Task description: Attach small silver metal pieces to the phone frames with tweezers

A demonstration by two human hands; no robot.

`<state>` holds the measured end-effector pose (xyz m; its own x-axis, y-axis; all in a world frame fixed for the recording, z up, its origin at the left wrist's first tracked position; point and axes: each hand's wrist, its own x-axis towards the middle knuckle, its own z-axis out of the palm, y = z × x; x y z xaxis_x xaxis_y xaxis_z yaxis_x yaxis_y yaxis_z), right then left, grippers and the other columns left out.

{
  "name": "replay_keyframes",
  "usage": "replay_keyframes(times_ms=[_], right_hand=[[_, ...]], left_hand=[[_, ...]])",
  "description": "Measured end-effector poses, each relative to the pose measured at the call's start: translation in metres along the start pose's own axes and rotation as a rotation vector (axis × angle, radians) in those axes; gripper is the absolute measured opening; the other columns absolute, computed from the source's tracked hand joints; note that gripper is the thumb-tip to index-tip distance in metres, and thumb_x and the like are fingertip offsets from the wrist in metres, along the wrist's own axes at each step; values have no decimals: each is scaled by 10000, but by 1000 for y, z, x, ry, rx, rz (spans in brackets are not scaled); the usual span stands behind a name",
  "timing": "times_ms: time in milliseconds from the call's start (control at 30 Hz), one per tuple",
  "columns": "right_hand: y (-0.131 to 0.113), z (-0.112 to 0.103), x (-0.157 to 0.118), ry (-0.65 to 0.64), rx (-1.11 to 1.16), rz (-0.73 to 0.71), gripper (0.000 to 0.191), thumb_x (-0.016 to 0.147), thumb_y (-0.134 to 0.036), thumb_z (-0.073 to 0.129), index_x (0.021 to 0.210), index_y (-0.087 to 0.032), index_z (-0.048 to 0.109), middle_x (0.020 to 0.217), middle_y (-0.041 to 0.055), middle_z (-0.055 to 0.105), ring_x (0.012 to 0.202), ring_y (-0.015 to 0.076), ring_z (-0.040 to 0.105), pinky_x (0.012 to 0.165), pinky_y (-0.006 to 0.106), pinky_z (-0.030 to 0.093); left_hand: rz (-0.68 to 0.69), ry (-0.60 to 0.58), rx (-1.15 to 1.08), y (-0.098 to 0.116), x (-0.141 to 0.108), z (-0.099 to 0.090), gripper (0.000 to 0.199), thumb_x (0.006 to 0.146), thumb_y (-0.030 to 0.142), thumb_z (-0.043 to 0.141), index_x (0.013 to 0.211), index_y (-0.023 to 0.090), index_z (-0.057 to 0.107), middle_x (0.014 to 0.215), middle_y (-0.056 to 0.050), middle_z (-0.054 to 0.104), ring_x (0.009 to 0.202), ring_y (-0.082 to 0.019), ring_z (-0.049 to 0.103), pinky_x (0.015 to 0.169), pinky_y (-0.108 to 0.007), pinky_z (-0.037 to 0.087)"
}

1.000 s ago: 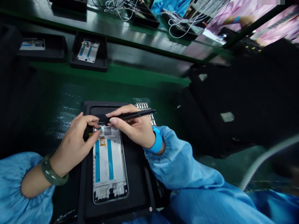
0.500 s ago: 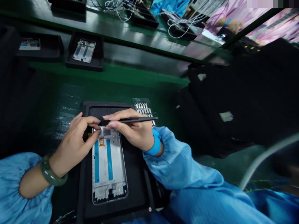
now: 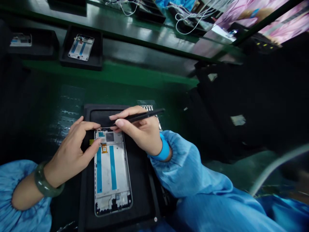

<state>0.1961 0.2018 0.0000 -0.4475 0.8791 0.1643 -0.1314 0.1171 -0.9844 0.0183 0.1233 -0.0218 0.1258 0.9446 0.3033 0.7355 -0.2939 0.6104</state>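
A silver phone frame point(image 3: 123, 177) with two long blue strips and an orange flex cable point(image 3: 104, 148) lies face up in a black foam tray point(image 3: 145, 193). My left hand point(image 3: 74, 148) is at the frame's top left corner, thumb and index fingertips apart and touching it, with a small blue patch point(image 3: 101, 134) between them. Over the top right edge, my right hand point(image 3: 142, 132) grips black tweezers point(image 3: 145, 115) between thumb and fingers. Their back end points right; the tips are hidden near the fingers. Nothing can be made out in the tips.
Behind the right hand lies a sheet of small metal pieces point(image 3: 158, 121). Two more phone frames sit in black trays point(image 3: 96, 58) at the back left. Stacked black foam trays point(image 3: 265, 106) stand at right. White cables point(image 3: 188, 24) and a person's pink sleeve point(image 3: 243, 16) show beyond the rail.
My right hand has lifted slightly away from the left hand, tilting the tweezers. The left thumb and index finger have spread, uncovering the blue patch. The view has shifted a little.
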Motion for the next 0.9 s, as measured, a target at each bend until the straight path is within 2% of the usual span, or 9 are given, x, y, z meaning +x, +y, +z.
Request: replay_keyframes(times_ms=[133,300,567,700,900], right_hand=[[2,0,-3,-131,-141,-280,134,768,-165,685,878,-162,609,949,44,678,927,165,656,813,303,570],[1,0,-2,-209,-206,-406,108,792,-123,653,888,-151,613,950,64,681,940,163,651,824,308,563],[0,1,-3,-182,-229,-397,64,818,-147,624,879,-155,607,946,64,680,937,163,654,818,309,563],[1,0,-2,-153,-208,-425,102,801,-100,633,884,-148,598,956,74,679,946,166,651,827,318,558],[3,1,-3,-204,-190,-371,75,813,-166,634,884,-152,613,953,65,678,950,164,650,842,316,555]], left_hand=[[1,16,-12,0,0,2,286,843,235,507,1120,230,437,1066,-27,585,1082,-175,553,1093,-410,311],[-42,23,-55,1,0,1,262,841,239,511,1095,247,448,1058,-22,589,1059,-177,563,1083,-432,323],[-115,53,-109,3,1,2,232,846,247,502,1076,249,471,1051,-26,601,1045,-181,571,1058,-456,350],[-139,58,-132,2,1,2,214,846,245,506,1059,257,480,1030,-14,607,1034,-171,577,1062,-450,346],[-112,41,-111,2,3,3,197,849,247,496,1045,254,481,1041,-20,611,1056,-188,573,1064,-470,335]])
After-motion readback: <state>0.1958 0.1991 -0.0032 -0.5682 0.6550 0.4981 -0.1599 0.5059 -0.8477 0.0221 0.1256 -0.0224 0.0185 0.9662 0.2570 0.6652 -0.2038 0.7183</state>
